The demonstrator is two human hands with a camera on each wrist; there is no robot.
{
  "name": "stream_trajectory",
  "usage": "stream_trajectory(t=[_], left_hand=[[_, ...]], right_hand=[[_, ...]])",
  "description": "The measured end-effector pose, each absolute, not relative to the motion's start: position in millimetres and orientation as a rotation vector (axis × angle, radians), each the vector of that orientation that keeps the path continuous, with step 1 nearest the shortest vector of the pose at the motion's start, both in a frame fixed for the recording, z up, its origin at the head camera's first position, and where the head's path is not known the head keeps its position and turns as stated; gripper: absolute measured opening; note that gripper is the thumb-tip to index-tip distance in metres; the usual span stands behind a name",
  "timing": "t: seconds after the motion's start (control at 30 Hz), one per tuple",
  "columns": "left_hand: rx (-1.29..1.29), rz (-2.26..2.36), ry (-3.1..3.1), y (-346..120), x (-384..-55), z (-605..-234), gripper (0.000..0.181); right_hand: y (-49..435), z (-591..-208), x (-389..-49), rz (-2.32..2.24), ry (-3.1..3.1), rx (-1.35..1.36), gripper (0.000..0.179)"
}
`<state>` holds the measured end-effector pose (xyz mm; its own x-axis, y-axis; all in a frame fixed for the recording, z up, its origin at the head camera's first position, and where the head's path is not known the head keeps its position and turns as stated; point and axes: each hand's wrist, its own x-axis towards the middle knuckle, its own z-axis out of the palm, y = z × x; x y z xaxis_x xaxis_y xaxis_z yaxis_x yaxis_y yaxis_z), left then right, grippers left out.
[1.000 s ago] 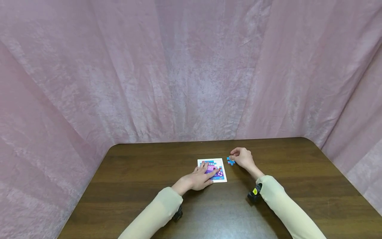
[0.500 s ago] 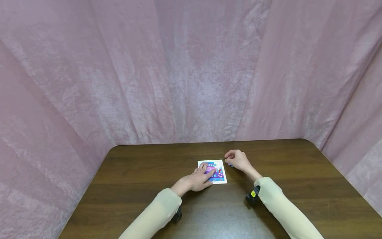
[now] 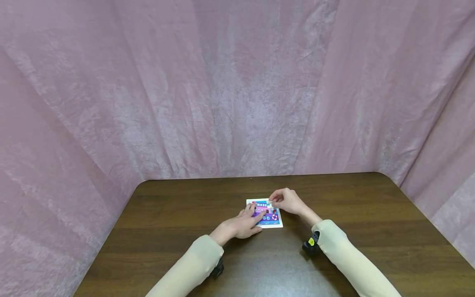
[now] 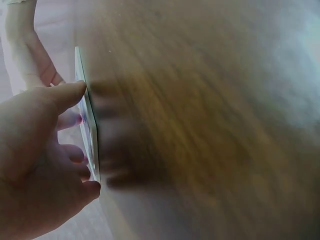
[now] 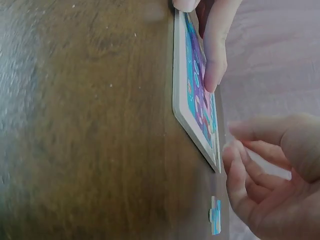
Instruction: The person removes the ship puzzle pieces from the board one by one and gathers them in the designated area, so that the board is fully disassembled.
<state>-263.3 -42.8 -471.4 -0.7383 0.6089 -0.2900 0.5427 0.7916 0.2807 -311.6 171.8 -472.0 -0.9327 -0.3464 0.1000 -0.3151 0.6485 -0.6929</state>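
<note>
A white-framed jigsaw puzzle (image 3: 272,226) with a blue, pink and purple picture lies flat on the table. My left hand (image 3: 243,225) rests on its left part with fingers spread; in the left wrist view the thumb (image 4: 70,95) touches the near edge. My right hand (image 3: 291,202) is at the upper right corner of the puzzle, thumb and fingertips pinched together. They pinch a small puzzle piece, mostly hidden by the fingertips. In the right wrist view, another blue puzzle piece (image 5: 215,215) lies on the table just off the frame, below the right hand (image 5: 275,170).
The brown wooden table (image 3: 178,231) extends around the puzzle on all sides. A pink velvet curtain (image 3: 237,90) hangs behind its far edge and along both sides. Each wrist carries a small black camera, such as the right camera (image 3: 311,246).
My right hand has moved left from the loose pieces beside the frame to the puzzle's upper right corner, fingers pinched. The left hand has stayed on the puzzle, shifting slightly left.
</note>
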Motion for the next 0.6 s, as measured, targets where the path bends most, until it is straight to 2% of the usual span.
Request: stream_trajectory(t=[0.6], left_hand=[[0.866,0.16,2.622,-45.2,-260.3,-470.2,0.059]], right_hand=[[156.1,-478.9,-311.4,-1.053,2.87,-0.529,0.009]])
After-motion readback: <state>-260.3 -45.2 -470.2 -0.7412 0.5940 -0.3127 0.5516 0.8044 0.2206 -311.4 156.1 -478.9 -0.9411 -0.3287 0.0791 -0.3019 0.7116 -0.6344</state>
